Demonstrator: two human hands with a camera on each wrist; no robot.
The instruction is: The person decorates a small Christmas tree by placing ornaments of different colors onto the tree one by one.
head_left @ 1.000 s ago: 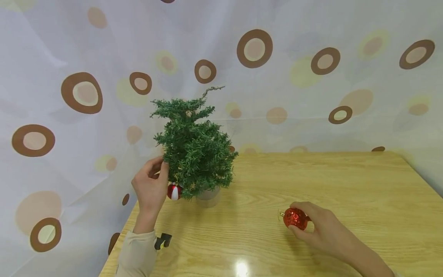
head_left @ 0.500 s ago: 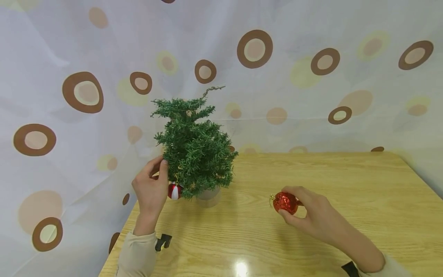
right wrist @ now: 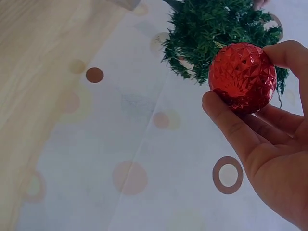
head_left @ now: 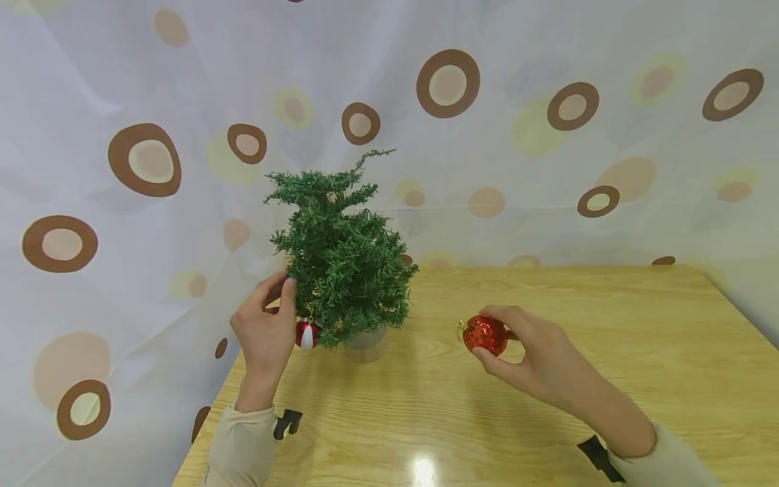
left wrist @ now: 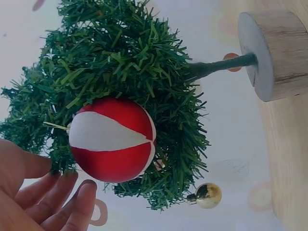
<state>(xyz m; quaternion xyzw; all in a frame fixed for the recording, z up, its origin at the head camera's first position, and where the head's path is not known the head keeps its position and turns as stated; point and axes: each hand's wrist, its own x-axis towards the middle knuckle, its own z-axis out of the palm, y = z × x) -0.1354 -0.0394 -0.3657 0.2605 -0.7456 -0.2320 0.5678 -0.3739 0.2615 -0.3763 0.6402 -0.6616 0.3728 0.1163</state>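
A small green artificial Christmas tree (head_left: 349, 264) stands on a round wooden base (head_left: 367, 348) at the table's left. My left hand (head_left: 265, 331) pinches a branch tip (left wrist: 62, 163) on the tree's left side, between thumb and fingers. Just beside that hand hangs a red-and-white ball ornament (left wrist: 113, 139) from a gold loop. To the right of the tree, my right hand (head_left: 535, 352) holds a shiny red faceted ball ornament (right wrist: 243, 77) between thumb and fingers above the table. The ornament's gold cap and loop (head_left: 462, 328) point left toward the tree.
A gold ball ornament (left wrist: 208, 195) hangs on the tree's far side in the left wrist view. The wooden table (head_left: 548, 297) reaches back to a pale curtain (head_left: 517, 135) printed with brown and yellow circles.
My right hand has moved left and farther back over the table with the red ball ornament, nearer the tree. My left hand keeps its place at the branch.
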